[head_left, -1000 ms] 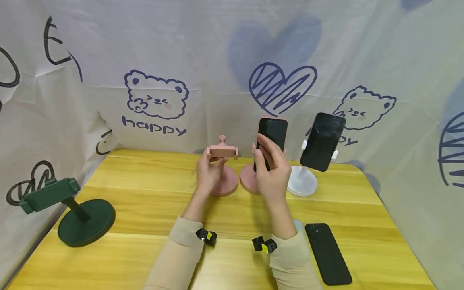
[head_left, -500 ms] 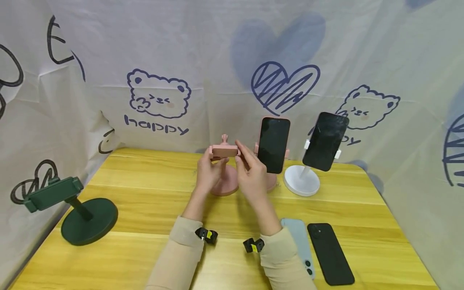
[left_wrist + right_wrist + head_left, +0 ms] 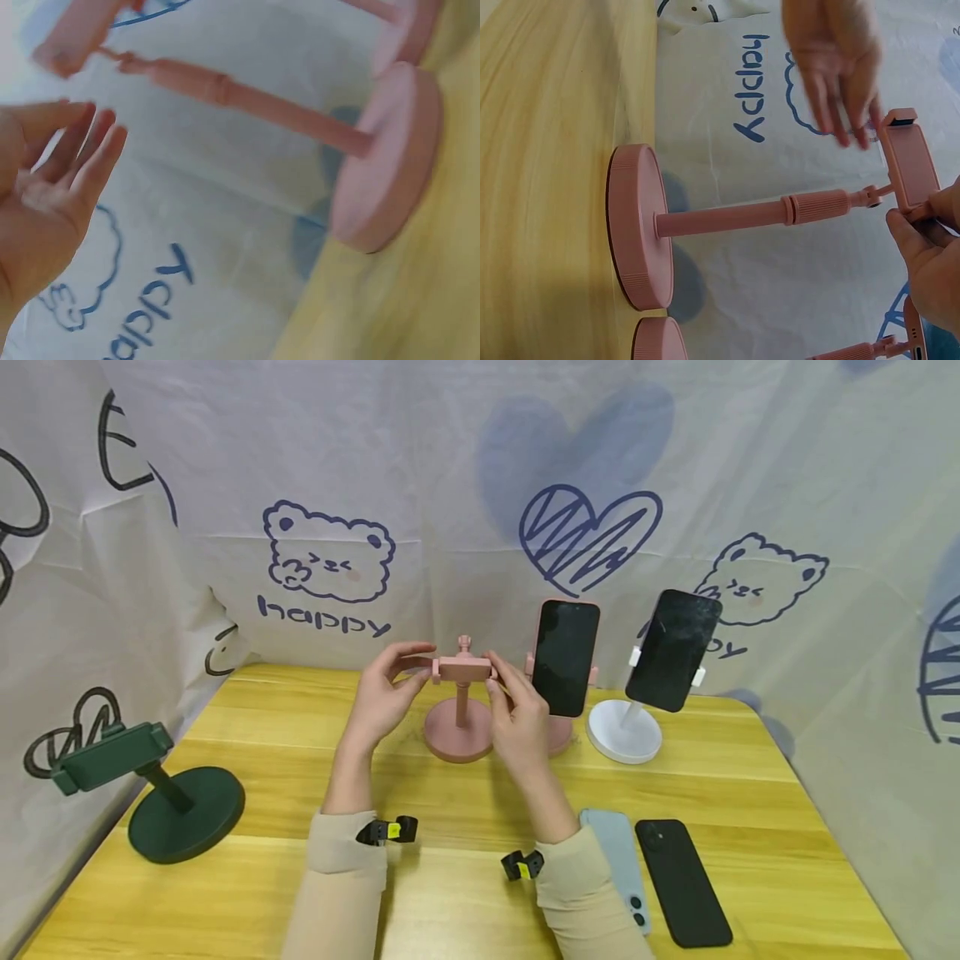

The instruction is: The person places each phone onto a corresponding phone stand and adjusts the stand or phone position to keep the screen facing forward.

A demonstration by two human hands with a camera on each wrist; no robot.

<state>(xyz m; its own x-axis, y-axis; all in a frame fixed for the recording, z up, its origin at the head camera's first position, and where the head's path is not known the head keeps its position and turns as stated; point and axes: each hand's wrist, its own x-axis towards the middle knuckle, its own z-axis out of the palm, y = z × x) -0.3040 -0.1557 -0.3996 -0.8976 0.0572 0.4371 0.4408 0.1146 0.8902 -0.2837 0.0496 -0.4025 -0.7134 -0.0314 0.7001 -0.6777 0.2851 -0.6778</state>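
A pink phone stand (image 3: 457, 731) stands upright on the table, its clamp (image 3: 465, 671) holding no phone. My right hand (image 3: 519, 718) pinches the clamp's right end between thumb and fingers, which shows closely in the right wrist view. To the left of the clamp is my left hand (image 3: 378, 702), fingers extended and thumb apart. In the left wrist view a gap separates this hand (image 3: 45, 202) from the clamp. Behind my right hand a second pink stand (image 3: 559, 737) carries a black-screened phone (image 3: 566, 658).
At the right a white stand (image 3: 625, 732) holds another dark phone (image 3: 675, 650). A green stand (image 3: 187, 814) is at the far left. A light blue phone (image 3: 618, 860) and a black phone (image 3: 684, 883) lie at the front right. A printed cloth (image 3: 450, 460) hangs behind.
My right hand moved left from the phone on the second pink stand to the empty clamp's right end. Then my left hand let go of the clamp and moved left.
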